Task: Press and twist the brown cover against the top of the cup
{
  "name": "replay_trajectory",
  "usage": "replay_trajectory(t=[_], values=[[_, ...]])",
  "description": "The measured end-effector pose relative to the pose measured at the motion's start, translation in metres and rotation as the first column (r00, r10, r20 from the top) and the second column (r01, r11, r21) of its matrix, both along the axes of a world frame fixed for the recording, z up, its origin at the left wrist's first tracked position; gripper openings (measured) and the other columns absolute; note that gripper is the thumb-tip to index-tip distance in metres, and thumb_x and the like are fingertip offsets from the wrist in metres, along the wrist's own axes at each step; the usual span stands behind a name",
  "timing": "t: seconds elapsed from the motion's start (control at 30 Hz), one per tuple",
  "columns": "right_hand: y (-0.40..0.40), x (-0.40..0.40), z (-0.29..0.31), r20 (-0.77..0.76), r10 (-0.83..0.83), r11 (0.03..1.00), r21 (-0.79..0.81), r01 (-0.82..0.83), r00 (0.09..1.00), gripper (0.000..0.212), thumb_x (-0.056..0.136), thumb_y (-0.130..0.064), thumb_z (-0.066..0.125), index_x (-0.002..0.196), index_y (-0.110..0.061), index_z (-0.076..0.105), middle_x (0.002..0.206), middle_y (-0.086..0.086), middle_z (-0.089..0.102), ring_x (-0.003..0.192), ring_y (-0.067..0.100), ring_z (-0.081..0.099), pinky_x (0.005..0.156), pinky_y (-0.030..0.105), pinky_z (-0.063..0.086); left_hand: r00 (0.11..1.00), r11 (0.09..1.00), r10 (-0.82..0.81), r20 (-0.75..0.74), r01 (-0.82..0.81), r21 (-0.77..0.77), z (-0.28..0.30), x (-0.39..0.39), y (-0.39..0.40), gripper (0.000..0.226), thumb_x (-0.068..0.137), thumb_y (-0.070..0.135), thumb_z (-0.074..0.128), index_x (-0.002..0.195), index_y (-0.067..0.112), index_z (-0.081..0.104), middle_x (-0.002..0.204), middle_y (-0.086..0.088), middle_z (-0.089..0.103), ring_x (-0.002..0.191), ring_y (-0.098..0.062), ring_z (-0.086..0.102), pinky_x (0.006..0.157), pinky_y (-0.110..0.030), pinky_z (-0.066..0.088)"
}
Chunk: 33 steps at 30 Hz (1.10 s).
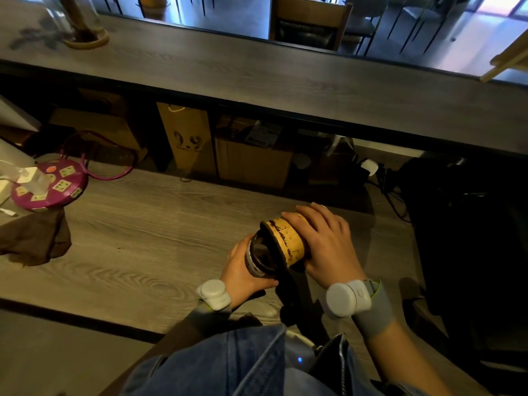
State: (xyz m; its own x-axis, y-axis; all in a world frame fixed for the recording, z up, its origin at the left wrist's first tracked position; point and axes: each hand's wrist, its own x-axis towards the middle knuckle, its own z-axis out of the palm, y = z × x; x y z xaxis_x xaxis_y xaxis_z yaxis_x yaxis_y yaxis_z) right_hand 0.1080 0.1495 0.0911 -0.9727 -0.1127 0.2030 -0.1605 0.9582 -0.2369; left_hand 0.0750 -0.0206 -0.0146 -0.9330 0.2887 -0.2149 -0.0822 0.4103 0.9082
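Both hands are wrapped round this thing just above the desk: left hand grips the dark jar, right hand clasps its stained cork lid. Probably rigid, breakable, lid grippy; hold low on the body.

A grey wooden counter bears a round purple power strip and a brown cloth
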Motion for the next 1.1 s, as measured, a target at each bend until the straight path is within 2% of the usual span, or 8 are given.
replay_trajectory(t=[0.17,0.3,0.37,0.47,0.6,0.7,0.87,1.1], values=[[0.0,0.0,0.003,-0.027,0.007,1.0,-0.003,-0.007,1.0,0.078,0.061,-0.027,0.075,0.13,-0.031,0.038,0.133,0.007,0.05,0.129,0.032,0.035,0.096,0.051,0.03,1.0,1.0,-0.011,0.01,0.011,0.019,-0.004,-0.002,0.002,0.109,0.036,0.037,0.089,0.133,0.03,0.039,0.136,-0.001,0.05,0.126,-0.017,0.05,0.102,-0.045,0.046],[-0.001,0.001,0.004,-0.069,0.012,1.0,-0.02,-0.014,0.998,0.062,0.069,-0.04,0.054,0.129,-0.029,0.04,0.132,0.007,0.051,0.128,0.027,0.028,0.097,0.049,0.029,1.0,0.999,-0.011,0.014,0.01,0.041,0.001,0.0,0.002,0.111,0.037,0.034,0.086,0.136,0.023,0.037,0.138,-0.004,0.047,0.127,-0.02,0.048,0.105,-0.043,0.044],[-0.002,0.0,0.005,-0.075,0.02,1.0,-0.008,-0.02,0.997,0.064,0.069,-0.037,0.06,0.129,-0.029,0.041,0.131,0.008,0.052,0.127,0.026,0.027,0.097,0.049,0.03,1.0,0.999,-0.014,0.01,0.013,0.043,0.002,0.0,0.002,0.111,0.041,0.027,0.089,0.138,0.023,0.035,0.139,-0.004,0.045,0.129,-0.019,0.046,0.106,-0.041,0.043],[-0.003,-0.002,0.004,-0.063,0.033,0.999,0.013,-0.032,0.997,0.07,0.065,-0.032,0.07,0.129,-0.029,0.041,0.132,0.009,0.051,0.127,0.026,0.026,0.097,0.051,0.03,1.0,0.999,-0.008,0.003,0.008,0.045,0.001,0.0,0.001,0.111,0.038,0.036,0.087,0.137,0.025,0.036,0.138,-0.002,0.047,0.129,-0.019,0.046,0.106,-0.042,0.043],[-0.003,-0.002,0.005,-0.056,0.038,0.999,0.02,-0.037,0.998,0.07,0.066,-0.033,0.069,0.13,-0.029,0.04,0.133,0.008,0.051,0.128,0.027,0.026,0.098,0.051,0.029,1.0,0.999,-0.008,0.017,0.007,0.052,-0.001,0.0,-0.001,0.112,0.038,0.039,0.086,0.137,0.026,0.036,0.138,-0.001,0.048,0.129,-0.018,0.047,0.105,-0.045,0.043],[-0.003,-0.002,0.006,-0.066,0.03,1.0,0.005,-0.03,0.997,0.064,0.07,-0.039,0.057,0.13,-0.029,0.04,0.133,0.008,0.05,0.129,0.027,0.027,0.098,0.05,0.028,0.999,0.999,-0.005,0.038,0.003,0.046,-0.001,0.0,-0.001,0.114,0.037,0.041,0.086,0.138,0.028,0.034,0.139,0.0,0.047,0.129,-0.016,0.047,0.105,-0.044,0.044],[-0.002,-0.003,0.008,-0.014,0.049,0.998,0.043,-0.048,0.999,0.072,0.063,-0.029,0.073,0.129,-0.029,0.044,0.131,0.008,0.051,0.129,0.031,0.034,0.099,0.051,0.029,0.999,0.999,-0.014,0.036,0.012,0.044,-0.003,0.001,-0.001,0.114,0.037,0.039,0.086,0.138,0.027,0.034,0.139,0.0,0.047,0.129,-0.017,0.046,0.105,-0.044,0.044],[0.0,-0.004,0.011,-0.035,0.045,0.999,0.03,-0.044,0.998,0.073,0.063,-0.029,0.073,0.129,-0.03,0.041,0.133,0.007,0.05,0.129,0.029,0.03,0.101,0.051,0.027,1.0,0.999,-0.008,0.023,0.007,0.05,-0.005,-0.002,0.002,0.111,0.038,0.036,0.089,0.135,0.031,0.037,0.137,0.004,0.05,0.127,-0.013,0.049,0.104,-0.042,0.045]])
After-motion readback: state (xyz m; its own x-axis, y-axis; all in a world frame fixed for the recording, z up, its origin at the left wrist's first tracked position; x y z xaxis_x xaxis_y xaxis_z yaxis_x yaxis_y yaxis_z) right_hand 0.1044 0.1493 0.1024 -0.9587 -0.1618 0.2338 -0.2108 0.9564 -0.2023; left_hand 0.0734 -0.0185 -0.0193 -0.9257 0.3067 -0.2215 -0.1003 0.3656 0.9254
